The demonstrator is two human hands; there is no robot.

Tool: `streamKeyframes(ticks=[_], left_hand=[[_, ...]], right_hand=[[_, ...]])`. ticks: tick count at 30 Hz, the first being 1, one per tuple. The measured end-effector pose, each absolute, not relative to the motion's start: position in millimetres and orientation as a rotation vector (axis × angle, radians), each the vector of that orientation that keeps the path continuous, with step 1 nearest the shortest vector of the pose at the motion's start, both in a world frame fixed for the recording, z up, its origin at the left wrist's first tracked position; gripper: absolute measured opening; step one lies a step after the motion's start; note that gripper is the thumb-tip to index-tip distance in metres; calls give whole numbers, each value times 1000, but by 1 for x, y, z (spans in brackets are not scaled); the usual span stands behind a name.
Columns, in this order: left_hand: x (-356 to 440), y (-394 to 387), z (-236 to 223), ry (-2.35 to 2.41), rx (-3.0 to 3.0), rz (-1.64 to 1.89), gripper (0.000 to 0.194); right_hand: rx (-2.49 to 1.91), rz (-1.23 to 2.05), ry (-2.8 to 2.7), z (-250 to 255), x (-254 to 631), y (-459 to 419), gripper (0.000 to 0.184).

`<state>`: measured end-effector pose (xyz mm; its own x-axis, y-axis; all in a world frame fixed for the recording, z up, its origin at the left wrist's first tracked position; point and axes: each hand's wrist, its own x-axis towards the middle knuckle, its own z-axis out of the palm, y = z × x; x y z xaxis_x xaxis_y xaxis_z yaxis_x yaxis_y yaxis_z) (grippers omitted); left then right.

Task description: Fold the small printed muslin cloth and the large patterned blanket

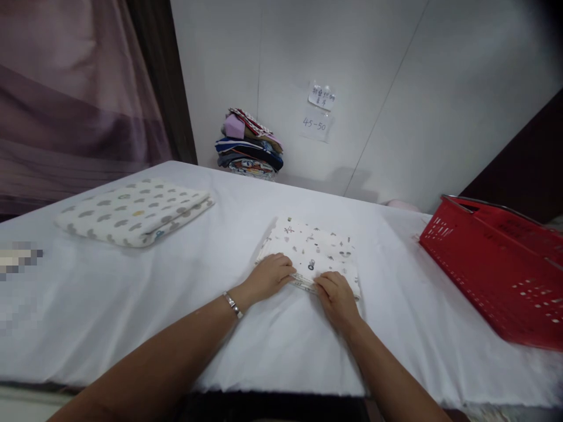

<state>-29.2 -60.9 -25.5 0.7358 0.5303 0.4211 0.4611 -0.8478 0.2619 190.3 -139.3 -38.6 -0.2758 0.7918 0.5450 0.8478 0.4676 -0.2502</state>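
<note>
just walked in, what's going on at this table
A person has both hands on a printed, folded cloth lying on a white tablecloth. The fingers of the left hand and right hand are at its near edge; whether they pinch it is unclear. A larger folded cloth lies to the left, a red perforated basket stands to the right, and a fabric stack is by the wall.
</note>
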Motion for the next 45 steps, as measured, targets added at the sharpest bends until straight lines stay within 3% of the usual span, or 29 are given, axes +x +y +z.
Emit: streamKeyframes(ticks=[38, 45], left_hand=[[-29, -60, -26, 834, 2848, 717, 16], [-31, -60, -25, 825, 2829, 731, 14]], right_hand=[[-1422, -223, -2104, -34, 193, -141, 18], [-1449, -124, -2152, -29, 193, -145, 18]])
